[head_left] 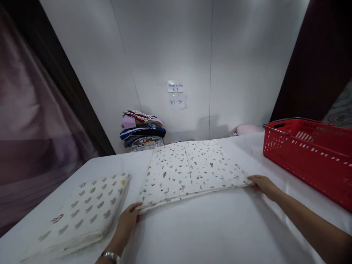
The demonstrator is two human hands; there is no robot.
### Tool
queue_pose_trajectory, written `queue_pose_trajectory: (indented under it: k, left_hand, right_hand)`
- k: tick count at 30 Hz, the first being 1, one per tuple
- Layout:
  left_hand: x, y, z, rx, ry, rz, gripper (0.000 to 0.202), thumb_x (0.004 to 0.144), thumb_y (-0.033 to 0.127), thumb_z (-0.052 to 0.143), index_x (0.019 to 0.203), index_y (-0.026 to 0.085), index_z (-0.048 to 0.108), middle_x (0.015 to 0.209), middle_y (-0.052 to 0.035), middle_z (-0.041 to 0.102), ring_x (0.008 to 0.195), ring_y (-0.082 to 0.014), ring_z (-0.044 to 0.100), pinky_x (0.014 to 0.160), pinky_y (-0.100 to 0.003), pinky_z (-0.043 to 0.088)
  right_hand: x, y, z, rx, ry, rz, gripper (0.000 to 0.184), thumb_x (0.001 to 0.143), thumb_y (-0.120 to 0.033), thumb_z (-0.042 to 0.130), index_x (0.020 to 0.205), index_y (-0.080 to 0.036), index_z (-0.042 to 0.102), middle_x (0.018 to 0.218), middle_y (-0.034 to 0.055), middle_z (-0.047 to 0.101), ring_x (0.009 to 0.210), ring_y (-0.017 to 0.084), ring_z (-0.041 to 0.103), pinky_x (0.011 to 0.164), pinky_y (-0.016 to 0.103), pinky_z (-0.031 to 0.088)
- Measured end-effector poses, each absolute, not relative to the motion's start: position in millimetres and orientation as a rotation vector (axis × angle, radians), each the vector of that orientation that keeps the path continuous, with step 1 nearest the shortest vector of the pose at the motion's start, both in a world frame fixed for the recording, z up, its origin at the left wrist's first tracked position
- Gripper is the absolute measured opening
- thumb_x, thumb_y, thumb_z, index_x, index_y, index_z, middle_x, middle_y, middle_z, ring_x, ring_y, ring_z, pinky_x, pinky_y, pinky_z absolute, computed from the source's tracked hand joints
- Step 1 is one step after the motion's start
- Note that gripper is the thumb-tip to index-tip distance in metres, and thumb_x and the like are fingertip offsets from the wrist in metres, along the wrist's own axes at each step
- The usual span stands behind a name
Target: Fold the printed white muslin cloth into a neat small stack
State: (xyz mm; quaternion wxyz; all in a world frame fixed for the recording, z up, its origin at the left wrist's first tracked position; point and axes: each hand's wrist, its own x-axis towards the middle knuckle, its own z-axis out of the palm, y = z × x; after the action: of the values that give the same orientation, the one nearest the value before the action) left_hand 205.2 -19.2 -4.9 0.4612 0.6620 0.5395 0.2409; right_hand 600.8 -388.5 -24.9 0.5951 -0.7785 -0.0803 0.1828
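A folded white cloth with small grey prints (189, 169) lies flat in the middle of the white table (209, 227). My left hand (128, 219) pinches its near left corner, fingers closed on the edge. My right hand (262, 184) holds the near right corner, fingers curled on the fabric. A watch band shows on my left wrist.
A folded cream cloth with grey heart shapes (85, 211) lies at the near left. A red plastic basket (310, 157) stands at the right. A stack of folded coloured clothes (142, 130) sits by the back wall, under two paper labels (176, 94). A pink item (247, 129) rests at the back right.
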Motion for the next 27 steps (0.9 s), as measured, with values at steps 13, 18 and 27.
queue_pose_trajectory:
  k: [13, 18, 27]
  left_hand:
    - [104, -79, 10, 1.798, 1.434, 0.636, 0.045, 0.062, 0.039, 0.048, 0.1, 0.021, 0.065, 0.055, 0.0021, 0.058, 0.044, -0.0159, 0.05, 0.043, -0.026, 0.037]
    - [91, -101, -11, 1.943, 1.43, 0.557, 0.039, 0.06, 0.033, 0.045, 0.087, 0.018, 0.067, 0.069, -0.0036, 0.064, 0.064, -0.0214, 0.06, 0.061, -0.032, 0.047]
    - [90, -109, -44, 2.214, 1.31, 0.631, 0.035, 0.067, 0.027, 0.04, 0.089, 0.015, 0.065, 0.095, -0.0087, 0.063, 0.09, -0.0228, 0.057, 0.084, -0.035, 0.045]
  right_hand:
    - [520, -483, -10, -1.694, -0.126, 0.428, 0.027, 0.063, -0.032, 0.07, 0.087, -0.018, 0.068, 0.088, 0.0068, 0.068, 0.07, 0.019, 0.065, 0.058, 0.027, 0.055]
    - [502, -497, -30, -1.951, -0.064, 0.455, 0.026, 0.065, -0.031, 0.061, 0.085, -0.017, 0.068, 0.063, 0.0036, 0.065, 0.05, 0.016, 0.057, 0.043, 0.024, 0.044]
    - [492, -502, -62, -2.363, -0.349, 0.15, 0.038, 0.069, -0.034, 0.049, 0.095, -0.016, 0.069, 0.056, 0.0003, 0.059, 0.048, 0.014, 0.048, 0.046, 0.025, 0.034]
